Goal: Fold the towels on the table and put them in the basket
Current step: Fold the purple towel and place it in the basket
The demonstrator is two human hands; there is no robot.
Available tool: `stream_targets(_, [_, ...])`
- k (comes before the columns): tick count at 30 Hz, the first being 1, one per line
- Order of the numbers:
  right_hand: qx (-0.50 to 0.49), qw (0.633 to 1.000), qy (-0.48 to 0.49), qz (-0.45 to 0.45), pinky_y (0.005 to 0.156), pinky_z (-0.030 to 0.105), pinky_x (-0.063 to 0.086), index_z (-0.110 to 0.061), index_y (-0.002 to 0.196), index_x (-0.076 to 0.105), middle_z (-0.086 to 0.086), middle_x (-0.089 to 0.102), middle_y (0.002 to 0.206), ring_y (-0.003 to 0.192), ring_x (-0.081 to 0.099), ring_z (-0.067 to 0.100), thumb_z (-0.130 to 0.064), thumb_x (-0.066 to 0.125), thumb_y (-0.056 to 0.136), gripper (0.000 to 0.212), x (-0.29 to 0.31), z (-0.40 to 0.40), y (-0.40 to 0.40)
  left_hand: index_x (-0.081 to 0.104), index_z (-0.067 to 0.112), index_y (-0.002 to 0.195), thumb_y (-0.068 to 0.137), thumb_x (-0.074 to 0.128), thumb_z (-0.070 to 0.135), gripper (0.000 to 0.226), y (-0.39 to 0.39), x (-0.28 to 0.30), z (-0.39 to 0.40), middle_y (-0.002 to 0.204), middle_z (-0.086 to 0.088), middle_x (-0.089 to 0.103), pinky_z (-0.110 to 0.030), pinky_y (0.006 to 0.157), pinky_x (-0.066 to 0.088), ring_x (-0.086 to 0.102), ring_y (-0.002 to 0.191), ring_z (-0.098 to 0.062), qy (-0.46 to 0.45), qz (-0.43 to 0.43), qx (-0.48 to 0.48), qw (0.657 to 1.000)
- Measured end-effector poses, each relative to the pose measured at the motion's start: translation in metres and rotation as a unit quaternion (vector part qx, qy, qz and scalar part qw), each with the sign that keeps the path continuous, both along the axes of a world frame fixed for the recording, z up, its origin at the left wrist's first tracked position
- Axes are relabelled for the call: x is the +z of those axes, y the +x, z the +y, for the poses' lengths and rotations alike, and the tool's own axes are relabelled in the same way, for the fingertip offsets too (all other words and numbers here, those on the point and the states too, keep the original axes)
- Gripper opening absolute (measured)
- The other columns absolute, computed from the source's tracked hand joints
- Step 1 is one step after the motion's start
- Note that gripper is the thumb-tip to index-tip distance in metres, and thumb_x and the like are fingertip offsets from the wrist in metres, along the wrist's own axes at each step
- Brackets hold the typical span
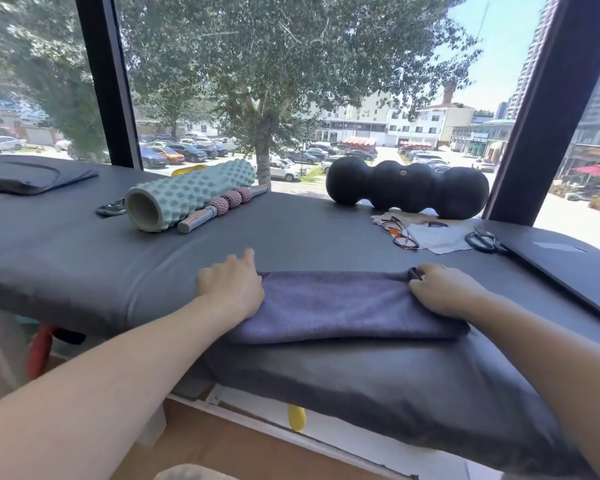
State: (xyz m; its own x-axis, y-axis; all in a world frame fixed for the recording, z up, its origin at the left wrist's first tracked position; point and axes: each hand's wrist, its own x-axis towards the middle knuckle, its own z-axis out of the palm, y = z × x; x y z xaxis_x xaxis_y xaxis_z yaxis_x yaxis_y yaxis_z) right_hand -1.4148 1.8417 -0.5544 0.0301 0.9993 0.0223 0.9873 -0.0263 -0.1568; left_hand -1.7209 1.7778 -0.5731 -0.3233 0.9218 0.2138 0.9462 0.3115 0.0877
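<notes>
Two forearms reach in from the near edge over the grey padded table (84, 244), and I see a folded purple-grey towel (336, 303) lying across it near that edge. My left hand (231, 287) rests on the towel's left end, fingers loosely extended and pressing down. My right hand (444, 289) sits at the right end, fingers curled, pinching the far corner of the cloth.
</notes>
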Motion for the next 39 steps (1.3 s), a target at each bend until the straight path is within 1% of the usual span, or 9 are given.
stream_targets(3, [-0.022, 0.991, 0.081, -0.102, 0.083, 0.038, 0.039, -0.02, 0.129, 0.05, 0.009, 0.059, 0.133, 0.119, 0.057, 0.032, -0.029, 0.035, 0.098, 0.036, 0.008, -0.006, -0.011, 0.033, 0.023, 0.15, 0.101, 0.045, 0.035, 0.051, -0.002, 0.004, 0.0, 0.144, -0.007, 0.046, -0.045, 0.102, 0.037, 0.046, 0.132, -0.03, 0.055, 0.007, -0.039, 0.998])
stream_targets(6, [0.107, 0.974, 0.167, -0.114, 0.101, 0.043, 0.037, -0.025, 0.147, 0.039, 0.005, 0.047, 0.145, 0.132, 0.044, 0.028, -0.031, 0.037, 0.1, 0.047, 0.009, -0.017, -0.046, 0.048, 0.022, 0.143, 0.101, 0.047, 0.028, 0.043, 0.02, 0.008, -0.002, 0.144, 0.0, 0.052, -0.04, 0.111, 0.031, 0.045, 0.133, -0.023, 0.177, -0.003, -0.184, 0.967])
stream_targets(10, [0.274, 0.961, 0.033, -0.03, 0.122, 0.04, 0.017, -0.034, 0.157, 0.028, -0.007, 0.027, 0.164, 0.151, 0.023, 0.02, -0.052, 0.028, 0.105, 0.055, -0.017, -0.024, -0.082, 0.044, 0.027, 0.149, 0.105, 0.033, 0.045, 0.049, 0.04, -0.003, 0.003, 0.159, 0.004, 0.037, -0.043, 0.122, 0.018, 0.029, 0.148, -0.018, -0.002, -0.08, -0.22, 0.972])
stream_targets(14, [0.22, 0.975, -0.032, -0.002, 0.125, 0.044, 0.004, -0.036, 0.16, 0.016, -0.011, 0.011, 0.168, 0.155, 0.005, 0.017, -0.065, 0.02, 0.1, 0.066, -0.029, -0.008, -0.057, 0.015, 0.029, 0.16, 0.103, 0.015, 0.059, 0.065, 0.016, -0.017, 0.012, 0.168, 0.01, 0.006, -0.043, 0.125, -0.004, 0.001, 0.155, -0.014, -0.107, -0.082, -0.172, 0.976])
stream_targets(23, [0.104, 0.994, -0.04, -0.001, 0.125, 0.044, 0.0, -0.031, 0.161, 0.01, -0.011, 0.007, 0.168, 0.155, 0.002, 0.016, -0.068, 0.017, 0.099, 0.073, -0.034, 0.007, 0.01, 0.01, 0.024, 0.161, 0.102, 0.011, 0.06, 0.069, 0.01, -0.023, 0.016, 0.169, 0.008, 0.001, -0.044, 0.125, -0.004, -0.003, 0.155, -0.015, -0.105, -0.066, -0.165, 0.978])
stream_targets(27, [0.061, 0.998, 0.014, -0.008, 0.124, 0.043, 0.013, -0.023, 0.16, 0.02, -0.004, 0.021, 0.166, 0.154, 0.016, 0.02, -0.076, 0.019, 0.093, 0.086, -0.033, -0.003, 0.006, 0.013, 0.026, 0.161, 0.101, 0.013, 0.062, 0.07, 0.011, -0.025, 0.011, 0.169, 0.006, 0.007, -0.045, 0.125, -0.002, 0.0, 0.155, -0.015, -0.081, -0.065, -0.162, 0.981])
stream_targets(34, [-0.069, 0.993, 0.073, -0.057, 0.086, 0.04, 0.044, -0.015, 0.111, 0.065, 0.008, 0.065, 0.118, 0.111, 0.058, 0.029, -0.093, 0.031, 0.075, 0.093, -0.012, -0.02, 0.016, 0.036, 0.023, 0.153, 0.103, 0.034, 0.047, 0.056, 0.023, -0.019, -0.018, 0.162, 0.002, 0.033, -0.045, 0.125, 0.003, 0.018, 0.153, -0.017, 0.141, 0.064, -0.189, 0.97])
stream_targets(37, [-0.067, 0.995, -0.032, 0.063, 0.06, 0.032, 0.04, -0.01, 0.073, 0.056, 0.008, 0.06, 0.071, 0.066, 0.058, 0.027, -0.088, 0.057, 0.068, 0.079, 0.004, -0.025, 0.023, 0.037, 0.028, 0.152, 0.098, 0.036, 0.061, 0.062, 0.027, -0.007, -0.029, 0.162, 0.006, 0.03, -0.045, 0.125, 0.003, 0.013, 0.154, -0.014, 0.138, 0.052, -0.236, 0.96])
stream_targets(39, [-0.053, 0.99, -0.072, 0.112, 0.055, 0.031, 0.034, -0.013, 0.067, 0.05, 0.004, 0.052, 0.065, 0.057, 0.049, 0.022, -0.079, 0.073, 0.063, 0.07, 0.013, -0.034, 0.022, 0.038, 0.03, 0.152, 0.097, 0.038, 0.064, 0.064, 0.035, -0.001, -0.034, 0.162, 0.008, 0.03, -0.042, 0.126, 0.005, 0.012, 0.153, -0.011, 0.136, -0.029, -0.255, 0.957])
